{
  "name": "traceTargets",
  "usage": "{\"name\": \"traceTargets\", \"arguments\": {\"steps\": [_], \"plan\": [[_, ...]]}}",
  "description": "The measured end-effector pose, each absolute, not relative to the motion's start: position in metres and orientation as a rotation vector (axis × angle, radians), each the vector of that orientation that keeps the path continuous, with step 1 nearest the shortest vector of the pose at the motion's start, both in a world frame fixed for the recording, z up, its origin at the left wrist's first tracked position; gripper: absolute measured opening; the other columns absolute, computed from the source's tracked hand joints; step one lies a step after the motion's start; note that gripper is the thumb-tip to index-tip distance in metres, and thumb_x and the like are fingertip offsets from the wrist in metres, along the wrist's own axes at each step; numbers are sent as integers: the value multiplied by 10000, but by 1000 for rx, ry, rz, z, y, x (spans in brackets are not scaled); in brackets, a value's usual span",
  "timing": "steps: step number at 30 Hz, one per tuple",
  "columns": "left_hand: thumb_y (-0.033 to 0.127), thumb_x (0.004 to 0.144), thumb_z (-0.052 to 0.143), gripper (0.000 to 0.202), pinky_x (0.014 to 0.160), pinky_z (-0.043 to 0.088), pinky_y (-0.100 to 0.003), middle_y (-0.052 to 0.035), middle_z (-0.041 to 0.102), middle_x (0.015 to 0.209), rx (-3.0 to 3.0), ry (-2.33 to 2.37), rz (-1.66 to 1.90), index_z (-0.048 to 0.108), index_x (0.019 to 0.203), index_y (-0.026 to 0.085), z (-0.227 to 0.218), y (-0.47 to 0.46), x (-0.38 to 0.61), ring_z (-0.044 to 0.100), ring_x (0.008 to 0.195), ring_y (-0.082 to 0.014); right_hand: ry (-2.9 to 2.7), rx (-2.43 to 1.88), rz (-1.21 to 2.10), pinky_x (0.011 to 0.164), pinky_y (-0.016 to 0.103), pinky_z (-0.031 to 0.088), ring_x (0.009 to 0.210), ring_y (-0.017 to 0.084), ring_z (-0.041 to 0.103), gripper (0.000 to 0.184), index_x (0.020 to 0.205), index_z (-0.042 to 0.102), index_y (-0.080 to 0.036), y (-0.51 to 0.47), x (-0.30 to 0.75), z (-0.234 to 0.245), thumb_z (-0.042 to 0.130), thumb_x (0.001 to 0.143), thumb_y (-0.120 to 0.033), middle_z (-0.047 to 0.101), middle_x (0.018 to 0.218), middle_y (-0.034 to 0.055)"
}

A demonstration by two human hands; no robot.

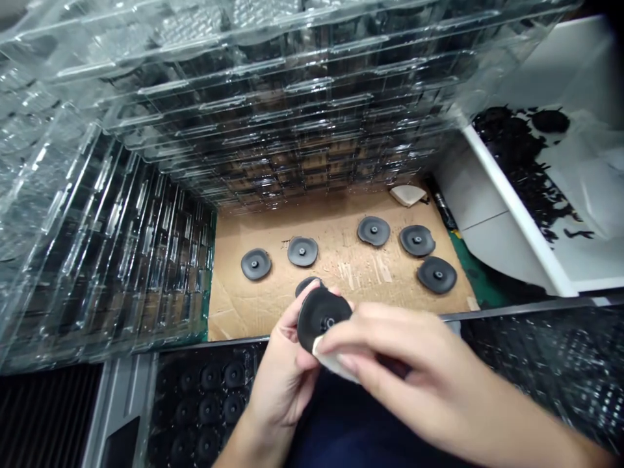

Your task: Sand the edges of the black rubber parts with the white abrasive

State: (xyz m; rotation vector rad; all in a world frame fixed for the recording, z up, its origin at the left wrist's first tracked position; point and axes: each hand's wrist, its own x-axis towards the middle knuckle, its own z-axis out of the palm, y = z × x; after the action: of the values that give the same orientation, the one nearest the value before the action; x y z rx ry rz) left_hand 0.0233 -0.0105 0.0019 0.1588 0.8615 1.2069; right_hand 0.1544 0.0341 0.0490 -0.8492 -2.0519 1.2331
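Observation:
In front of me, my left hand [280, 367] is closed round the rim of a black disc [314, 318], a roundish part with a small hub in the middle. My right hand [419, 354] pinches a white cloth-like piece [341, 367] and presses it to the disc's lower edge. Just behind, a similar disc [306, 283] is mostly hidden by the held one. More such discs lie apart on the cardboard [244, 312]: two to the left, a disc [256, 264] and a disc [303, 251], and three to the right, including a disc [374, 231].
Stacked clear plastic trays [302, 110] wall off the back, with another tray stack [121, 240] at left. A white bin [517, 214] at right holds black scraps [517, 149]. A folded white piece [407, 195] lies near a dark pen-like tool [441, 205]. A tray of discs [207, 406] sits below.

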Motion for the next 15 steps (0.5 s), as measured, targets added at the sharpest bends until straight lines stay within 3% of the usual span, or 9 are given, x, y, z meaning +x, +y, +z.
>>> {"name": "traceTargets", "arguments": {"steps": [5,10,13,15], "plan": [[294,567,819,485,959,471,-295,-33,730,953,217,883,1133,683,1027,220,7,-7,28,637,1027,-233,-1937,-840,859,760,221,517,789,123,619,221,1028,633,-61,37,151,50,475,873,-65,677,853,75],[261,507,849,548,864,519,-264,-20,720,1034,120,851,1146,674,1026,255,11,-8,24,670,936,-206,-2110,-890,1116,615,123,501,673,70,623,231,972,654,-168,27,175,56,525,832,-37,677,793,-5],[216,546,832,514,850,502,-211,-34,716,1033,75,860,1141,673,1034,226,11,-6,26,658,942,-172,-2165,-1149,784,624,199,494,675,108,618,210,991,654,-179,29,183,57,530,851,-82,677,789,16],[224,575,815,538,896,486,-256,-48,710,1023,73,882,1143,650,1086,205,12,-5,28,640,988,-197,-2192,-1017,529,651,260,479,693,135,602,190,992,655,-178,37,179,56,506,886,-125,685,804,33]]}}
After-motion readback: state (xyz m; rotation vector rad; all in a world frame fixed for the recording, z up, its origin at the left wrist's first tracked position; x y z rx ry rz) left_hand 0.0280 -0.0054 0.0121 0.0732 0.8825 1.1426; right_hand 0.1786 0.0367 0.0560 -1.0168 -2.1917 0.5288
